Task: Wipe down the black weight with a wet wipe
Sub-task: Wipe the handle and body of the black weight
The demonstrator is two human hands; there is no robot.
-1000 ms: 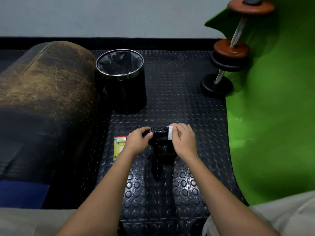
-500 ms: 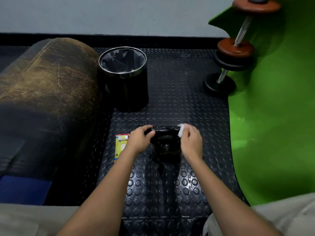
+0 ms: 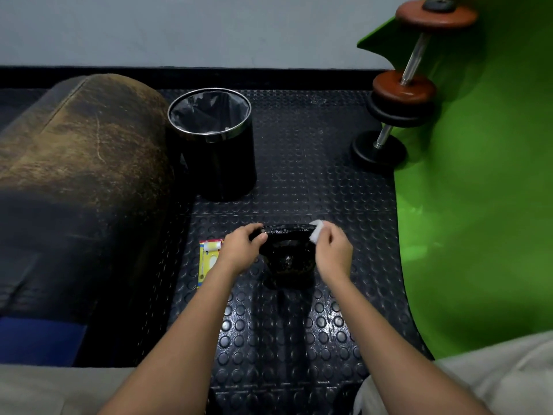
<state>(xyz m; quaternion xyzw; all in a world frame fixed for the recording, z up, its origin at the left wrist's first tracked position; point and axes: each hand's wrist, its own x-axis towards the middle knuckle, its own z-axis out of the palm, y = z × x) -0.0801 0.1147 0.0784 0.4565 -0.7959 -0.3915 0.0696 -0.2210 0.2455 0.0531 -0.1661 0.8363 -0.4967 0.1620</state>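
The black weight (image 3: 288,254) sits on the studded rubber mat (image 3: 299,339), dead centre in front of the person, and both hands are on it. The left hand (image 3: 244,250) curls round the left end of the top rim, thumb hooked over, holding it steady; the right hand (image 3: 333,253) pinches a folded white wet wipe (image 3: 316,232) against the rim's right corner. This looks like cast iron with a glossy, pebbled coat: heavy, rigid, unlikely to budge on the grippy mat, but probably slick once it is damp, so the rim the left hand has claimed seems the sensible place to hold. The wipe is the opposite, soft and limp, and likely to bunch on that rough finish unless kept folded. Round about: a yellow packet (image 3: 209,262) lies just beside the left wrist, partly hidden by it. A black bin (image 3: 214,145) with a liner stands well behind, and a worn brown bolster (image 3: 80,163) fills the left side. Off to the right, a dumbbell (image 3: 401,94) leans on a green backdrop (image 3: 478,205). Nothing crowds the wiping hand; only the packet sits near enough to get nudged.
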